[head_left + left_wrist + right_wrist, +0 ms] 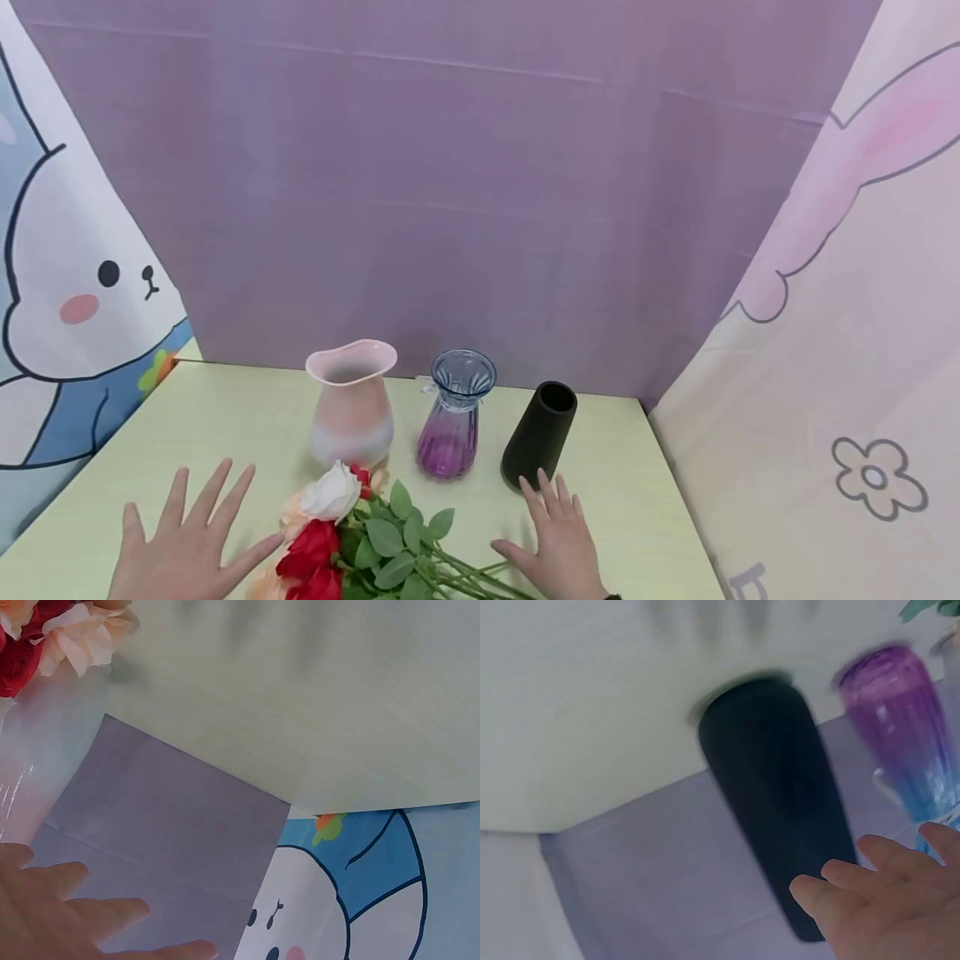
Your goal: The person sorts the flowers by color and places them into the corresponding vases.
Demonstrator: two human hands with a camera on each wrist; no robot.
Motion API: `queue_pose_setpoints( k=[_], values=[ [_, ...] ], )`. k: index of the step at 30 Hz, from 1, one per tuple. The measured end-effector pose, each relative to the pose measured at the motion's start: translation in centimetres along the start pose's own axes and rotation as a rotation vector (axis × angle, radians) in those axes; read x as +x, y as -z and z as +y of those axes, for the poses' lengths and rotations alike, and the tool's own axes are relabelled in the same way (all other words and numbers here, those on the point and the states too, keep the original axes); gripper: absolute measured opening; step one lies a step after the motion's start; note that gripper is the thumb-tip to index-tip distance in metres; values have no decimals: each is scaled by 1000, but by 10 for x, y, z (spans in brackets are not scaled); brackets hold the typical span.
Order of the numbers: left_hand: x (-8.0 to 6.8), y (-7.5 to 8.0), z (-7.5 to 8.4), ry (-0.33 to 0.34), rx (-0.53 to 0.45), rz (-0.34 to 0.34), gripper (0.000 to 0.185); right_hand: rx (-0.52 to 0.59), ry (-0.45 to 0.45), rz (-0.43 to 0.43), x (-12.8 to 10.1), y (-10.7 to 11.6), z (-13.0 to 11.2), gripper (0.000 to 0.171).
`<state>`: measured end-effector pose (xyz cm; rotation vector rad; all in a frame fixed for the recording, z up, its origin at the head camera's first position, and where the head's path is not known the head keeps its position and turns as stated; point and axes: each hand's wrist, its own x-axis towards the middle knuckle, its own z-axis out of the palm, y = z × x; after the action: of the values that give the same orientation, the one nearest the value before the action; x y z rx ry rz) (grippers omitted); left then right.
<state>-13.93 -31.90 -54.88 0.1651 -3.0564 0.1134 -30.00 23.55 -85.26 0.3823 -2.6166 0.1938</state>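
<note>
My left hand (183, 546) is spread with straight fingers over the left front of the table, its thumb right beside the red roses (311, 550). In the head view my right hand (558, 537) is also spread, fingertips at the base of a black vase (538, 437). Between the hands lies a bunch of flowers with a white rose (332, 493), peach blooms, green leaves (390, 537) and long stems (480, 575) pointing right. Neither hand holds anything. The right wrist view shows the black vase (772, 787) behind my fingers, upside down in that view.
A pink and white vase (352, 408) with a wavy rim stands at the back left of the pale table (225, 408). Beside it is a blue-purple glass vase (453, 417). A purple cloth (450, 208) hangs behind; printed rabbit curtains (90, 250) flank the sides.
</note>
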Motion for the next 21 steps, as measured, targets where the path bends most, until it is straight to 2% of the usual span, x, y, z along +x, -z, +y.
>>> queue_pose_setpoints(
  k=[1,3,4,5,7,9,10,12,14,16,17,19,21],
  values=[
    [-5,19,6,-15,-12,-35,104,-11,17,19,1,0,-7,118],
    [-14,47,19,-2,-38,-31,106,12,8,-2,1,-11,-17,117],
    [-18,64,25,-19,-52,-65,108,23,6,-13,1,-18,-21,115],
    [-23,75,30,-16,-67,-52,108,40,1,-15,0,-24,-25,114],
    [-30,105,39,-23,-101,-170,112,5,38,26,-4,-55,-23,110],
    [-30,104,39,-14,-99,-187,114,-23,62,20,-3,-56,-34,105],
    [-30,103,39,-8,-94,-196,115,-22,76,-9,-1,-48,-43,103],
    [-30,99,37,3,-80,-212,117,-21,107,-2,0,-46,-56,99],
    [-30,95,37,8,-61,-216,118,25,121,-10,-1,-51,-67,95],
    [-30,91,36,9,-50,-214,119,123,138,-44,-2,-61,-76,92],
    [-31,89,36,8,-48,-213,119,129,145,-15,-3,-70,-80,91],
    [-32,85,35,9,-51,-212,120,153,164,-23,-2,-69,-91,87],
    [-32,83,35,14,-57,-210,120,220,170,-84,4,-50,-107,81]
  ],
)
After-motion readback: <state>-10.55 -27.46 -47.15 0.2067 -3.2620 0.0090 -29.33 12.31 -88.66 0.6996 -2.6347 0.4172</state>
